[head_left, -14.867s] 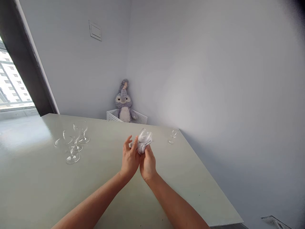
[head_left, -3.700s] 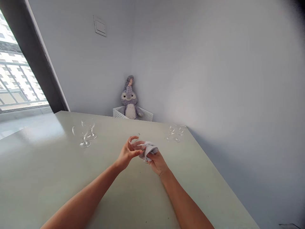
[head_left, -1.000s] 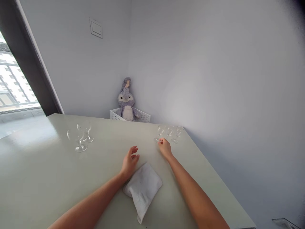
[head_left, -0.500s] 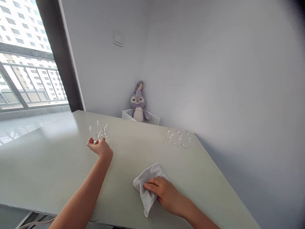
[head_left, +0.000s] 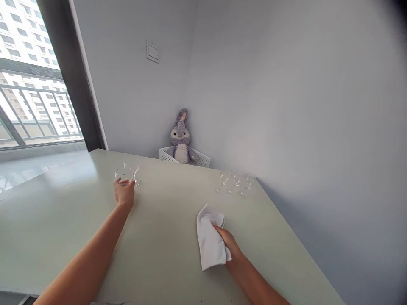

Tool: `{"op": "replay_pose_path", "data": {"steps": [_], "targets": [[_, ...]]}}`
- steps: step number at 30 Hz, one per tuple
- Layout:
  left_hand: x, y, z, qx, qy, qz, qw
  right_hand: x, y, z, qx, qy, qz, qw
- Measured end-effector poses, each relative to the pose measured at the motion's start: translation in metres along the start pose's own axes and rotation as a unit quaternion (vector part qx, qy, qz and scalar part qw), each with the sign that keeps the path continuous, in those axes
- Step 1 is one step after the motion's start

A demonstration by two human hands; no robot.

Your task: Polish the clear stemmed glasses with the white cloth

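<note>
My left hand (head_left: 124,193) reaches to the far left part of the table, its fingers wrapped round a clear stemmed glass (head_left: 122,173). Part of that glass is hidden by the fingers. Just behind and to the right of it stands another clear glass (head_left: 136,182), partly covered. My right hand (head_left: 229,245) grips a white cloth (head_left: 210,245) between thumb and fingers, the folded cloth hanging to the left of the hand. Most fingers of the right hand are hidden behind the cloth.
Several clear stemmed glasses (head_left: 235,181) stand grouped at the table's far right edge, by the wall. Behind the table (head_left: 165,203) a white perforated basket (head_left: 203,160) holds a grey plush toy (head_left: 182,140). A window is at the left.
My left hand has closed round the glass, turning palm-away from me. My right hand has lifted the cloth from the table and turned, so the cloth now hangs folded.
</note>
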State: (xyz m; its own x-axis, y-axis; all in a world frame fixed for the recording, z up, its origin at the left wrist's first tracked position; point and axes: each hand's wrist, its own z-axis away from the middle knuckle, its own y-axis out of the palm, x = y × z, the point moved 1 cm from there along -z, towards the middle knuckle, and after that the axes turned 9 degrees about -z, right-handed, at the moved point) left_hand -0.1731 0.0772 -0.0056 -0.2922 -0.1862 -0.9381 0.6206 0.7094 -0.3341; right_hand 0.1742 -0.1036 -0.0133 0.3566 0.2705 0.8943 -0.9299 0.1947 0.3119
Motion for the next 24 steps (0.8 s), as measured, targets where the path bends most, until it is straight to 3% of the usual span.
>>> {"op": "replay_pose_path", "data": {"steps": [3,5,10,14,16,19,24], "targets": [[-0.004,0.001,0.021,0.016,0.016,-0.014,1.0,0.001,0.004,0.008,-0.058,0.047,-0.022,0.997],[-0.011,0.006,0.044,0.056,0.051,-0.013,0.997,0.006,0.008,0.012,-0.092,0.023,-0.031,0.995],[-0.039,0.026,0.114,0.19,0.235,-0.049,0.952,0.03,0.013,0.01,-0.144,-0.114,-0.014,0.983],[-0.05,0.04,0.154,0.246,0.327,-0.104,0.907,0.057,0.024,0.007,-0.183,-0.274,0.125,0.936],[-0.052,0.044,0.168,0.255,0.369,-0.124,0.885,0.063,0.036,0.007,-0.162,-0.313,0.194,0.916],[-0.049,0.047,0.181,0.26,0.415,-0.139,0.861,0.056,0.056,0.003,-0.052,-0.32,0.261,0.909],[-0.04,0.042,0.188,0.267,0.449,-0.15,0.839,0.036,0.064,-0.008,0.101,-0.263,0.26,0.924]]}}
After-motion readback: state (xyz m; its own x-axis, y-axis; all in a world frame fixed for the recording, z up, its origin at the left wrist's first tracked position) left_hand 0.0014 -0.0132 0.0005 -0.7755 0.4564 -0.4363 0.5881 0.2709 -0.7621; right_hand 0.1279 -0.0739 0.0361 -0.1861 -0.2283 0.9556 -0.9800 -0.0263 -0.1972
